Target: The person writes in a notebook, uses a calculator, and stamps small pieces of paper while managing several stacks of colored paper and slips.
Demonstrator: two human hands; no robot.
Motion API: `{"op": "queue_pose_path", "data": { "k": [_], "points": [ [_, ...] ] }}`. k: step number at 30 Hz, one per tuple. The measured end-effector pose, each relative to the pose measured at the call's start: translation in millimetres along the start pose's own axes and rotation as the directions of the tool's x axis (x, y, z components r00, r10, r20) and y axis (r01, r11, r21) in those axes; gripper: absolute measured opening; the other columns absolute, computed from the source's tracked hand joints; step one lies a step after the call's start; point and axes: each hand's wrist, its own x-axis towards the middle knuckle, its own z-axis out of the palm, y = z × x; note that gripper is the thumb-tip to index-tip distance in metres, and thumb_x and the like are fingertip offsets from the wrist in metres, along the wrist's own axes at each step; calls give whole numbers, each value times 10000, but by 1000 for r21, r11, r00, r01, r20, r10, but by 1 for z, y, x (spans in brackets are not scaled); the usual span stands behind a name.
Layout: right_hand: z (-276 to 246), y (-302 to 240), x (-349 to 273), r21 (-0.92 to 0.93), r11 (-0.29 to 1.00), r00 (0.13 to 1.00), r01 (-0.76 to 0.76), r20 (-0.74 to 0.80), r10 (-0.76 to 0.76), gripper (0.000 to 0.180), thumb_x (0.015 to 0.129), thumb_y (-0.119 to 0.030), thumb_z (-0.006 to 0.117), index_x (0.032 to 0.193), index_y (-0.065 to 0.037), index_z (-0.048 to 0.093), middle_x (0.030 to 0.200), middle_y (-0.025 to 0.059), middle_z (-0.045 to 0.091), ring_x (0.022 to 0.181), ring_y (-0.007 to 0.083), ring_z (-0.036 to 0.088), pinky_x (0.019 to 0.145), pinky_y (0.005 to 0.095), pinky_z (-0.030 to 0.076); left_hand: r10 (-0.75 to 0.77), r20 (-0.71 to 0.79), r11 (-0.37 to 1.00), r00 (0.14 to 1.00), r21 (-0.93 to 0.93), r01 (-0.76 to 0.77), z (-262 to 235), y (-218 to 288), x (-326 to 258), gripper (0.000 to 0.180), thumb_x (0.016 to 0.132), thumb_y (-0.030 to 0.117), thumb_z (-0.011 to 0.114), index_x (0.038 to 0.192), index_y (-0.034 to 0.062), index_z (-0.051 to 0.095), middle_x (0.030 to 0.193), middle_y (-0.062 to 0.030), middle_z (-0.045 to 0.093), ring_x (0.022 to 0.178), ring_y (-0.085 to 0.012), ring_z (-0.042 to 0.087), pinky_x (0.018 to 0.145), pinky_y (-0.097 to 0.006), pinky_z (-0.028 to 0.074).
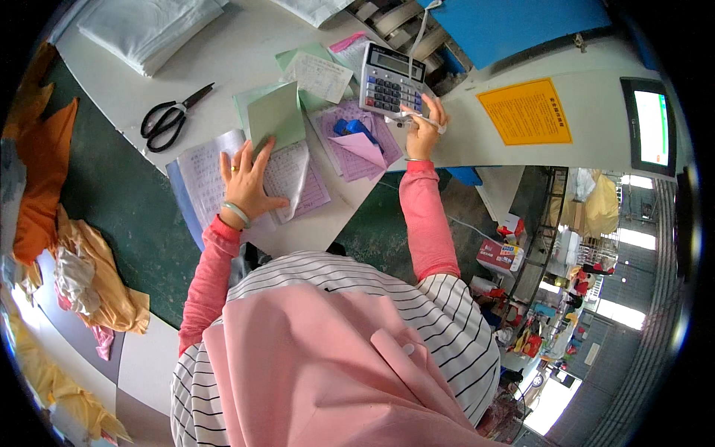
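Note:
My left hand (249, 182) lies with its fingers spread over an open notebook (201, 167) with handwritten pages. Its fingertips touch the lower edge of a raised green sheet (277, 115), and the thumb rests by a curled white page (289, 175) with pink sheets under it. A slim white pen (432, 121) is held between the fingers of my right hand (423, 135). That hand is by the lower right corner of a grey calculator (389, 82) with dark keys. Left of it, a blue stapler-like object (356, 130) sits on pink slips (380, 158).
Black-handled scissors (175, 118) lie on the grey table (112, 89), near stacked clear plastic bags (145, 26). A yellow notice (525, 112) and a screen (652, 127) are at the right. Cloth (97, 268) hangs or lies at the left; a red-and-white carton (497, 255) stands at the lower right.

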Motion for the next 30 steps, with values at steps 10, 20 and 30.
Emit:
{"op": "queue_pose_path", "data": {
  "k": [10, 20, 30],
  "points": [
    [10, 7, 17, -108, 994, 993, 25, 115, -12, 221, 667, -53, 653, 764, -244, 708, 1251, -24, 464, 1255, 257, 303, 1050, 541, 102, 7, -1, 999, 1000, 36, -7, 1, -2, 0, 1204, 344, 419, 819, 1386, 211, 253, 1368, -134, 289, 1276, -329, 244, 1043, -530, 35],
    [39, 4, 44, -197, 980, 991, -10, 131, 36, 391, 688, -37, 611, 866, -376, 688, 1261, -43, 476, 1246, 259, 323, 1025, 593, 81, -16, 9, 999, 1000, 32, 16, 0, -3, -2, 1164, 369, 418, 811, 1375, 209, 264, 1355, -130, 303, 1283, -314, 237, 1033, -564, 40],
    [-8, 18, -1, 32, 999, 998, 10, 69, -12, 538, 675, 102, 456, 1026, -246, 671, 1173, 77, 533, 1152, 308, 415, 1012, 386, 275, 1, -20, 1000, 1000, 15, -1, 0, -3, -1, 1198, 352, 405, 831, 1384, 228, 250, 1365, -115, 291, 1276, -330, 238, 1034, -563, 47]
  ]
}}
